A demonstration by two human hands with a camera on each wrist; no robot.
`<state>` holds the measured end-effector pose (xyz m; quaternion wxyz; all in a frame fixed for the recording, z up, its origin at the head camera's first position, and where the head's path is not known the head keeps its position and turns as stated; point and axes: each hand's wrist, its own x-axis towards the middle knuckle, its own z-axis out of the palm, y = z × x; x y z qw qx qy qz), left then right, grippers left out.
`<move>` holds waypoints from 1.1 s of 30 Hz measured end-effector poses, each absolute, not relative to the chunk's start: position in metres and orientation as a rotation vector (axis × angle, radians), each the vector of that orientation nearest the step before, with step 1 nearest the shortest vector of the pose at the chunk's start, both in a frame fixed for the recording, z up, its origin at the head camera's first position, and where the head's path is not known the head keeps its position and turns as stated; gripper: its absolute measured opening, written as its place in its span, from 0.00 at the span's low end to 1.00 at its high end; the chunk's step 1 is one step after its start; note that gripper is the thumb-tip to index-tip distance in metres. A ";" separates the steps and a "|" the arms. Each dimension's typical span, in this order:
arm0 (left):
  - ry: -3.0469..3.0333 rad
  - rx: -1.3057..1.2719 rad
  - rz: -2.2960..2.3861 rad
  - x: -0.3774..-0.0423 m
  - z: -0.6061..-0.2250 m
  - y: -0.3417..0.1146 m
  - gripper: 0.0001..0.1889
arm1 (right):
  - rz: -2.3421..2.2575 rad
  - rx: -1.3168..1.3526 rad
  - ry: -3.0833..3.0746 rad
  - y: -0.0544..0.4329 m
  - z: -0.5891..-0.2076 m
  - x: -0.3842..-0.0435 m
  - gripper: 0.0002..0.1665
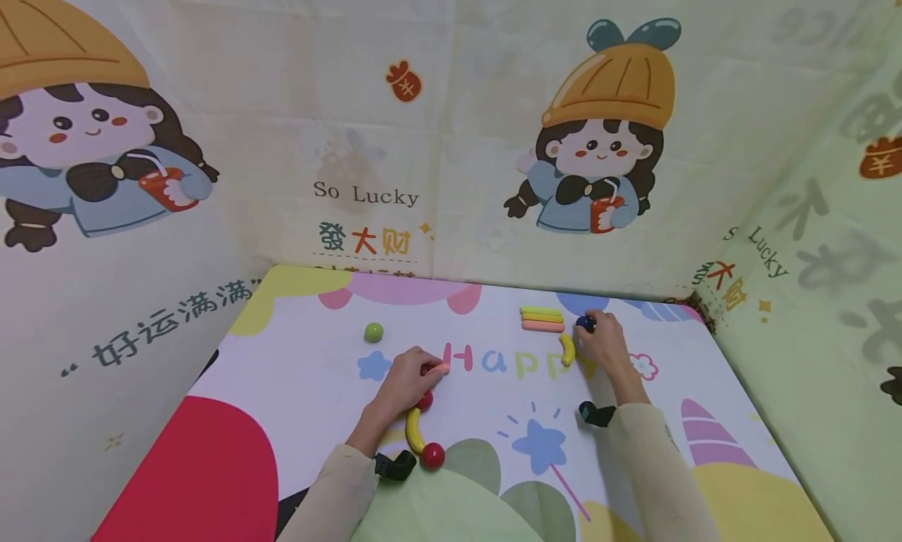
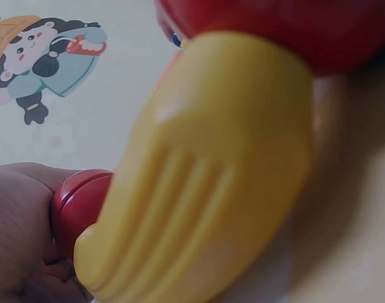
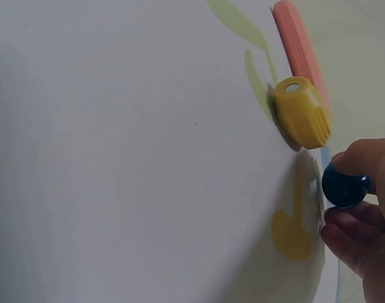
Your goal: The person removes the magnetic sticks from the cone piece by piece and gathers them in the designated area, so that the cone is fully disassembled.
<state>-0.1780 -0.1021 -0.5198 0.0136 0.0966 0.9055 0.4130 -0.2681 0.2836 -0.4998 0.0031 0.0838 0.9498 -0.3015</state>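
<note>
In the head view my left hand [image 1: 410, 379] pinches a short pink stick [image 1: 441, 368] at its fingertips, above the mat. Just below that hand, a red ball [image 1: 425, 399], a curved yellow stick [image 1: 414, 431] and a second red ball [image 1: 433, 456] touch in a chain. The left wrist view shows the grooved yellow stick [image 2: 199, 170] large, between the two balls. My right hand [image 1: 602, 342] pinches a dark blue ball [image 1: 585, 323] between thumb and fingers. Beside it lies another curved yellow stick [image 1: 567, 350], its end face visible in the right wrist view.
Yellow, orange and pink straight sticks [image 1: 542, 319] lie side by side at the back, left of my right hand. A green ball [image 1: 373, 332] sits at the back left. The printed mat [image 1: 493, 409] meets cloth walls [image 1: 465, 135] behind and at the sides.
</note>
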 end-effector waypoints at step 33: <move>2.842 0.325 1.268 -0.180 -0.521 -0.103 0.15 | -0.938 0.211 3.010 0.283 -0.502 -0.267 0.35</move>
